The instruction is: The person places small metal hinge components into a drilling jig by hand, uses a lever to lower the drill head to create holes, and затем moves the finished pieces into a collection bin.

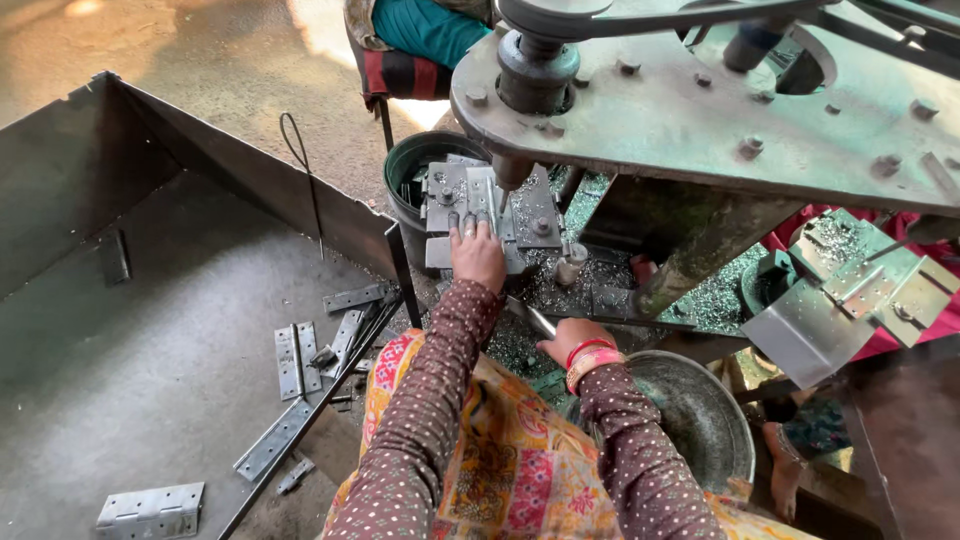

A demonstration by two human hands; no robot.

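- The left hand (478, 255) is laid palm down, fingers stretched flat, on a grey metal hinge plate (470, 195) that rests on the jig (530, 215) under the drill spindle (512, 170).
- The right hand (572, 345) is closed around a slim metal lever (530, 318), near the rim of a round metal bowl (700, 415).
- Metal shavings (590, 280) are scattered over the machine bed around the jig.
- A dark green bucket (415, 165) is seen just behind the jig.
- Finished hinges (295, 360) are strewn inside a large sheet-metal tray (150, 300) to the left; one more hinge (150, 510) lies near its lower edge.
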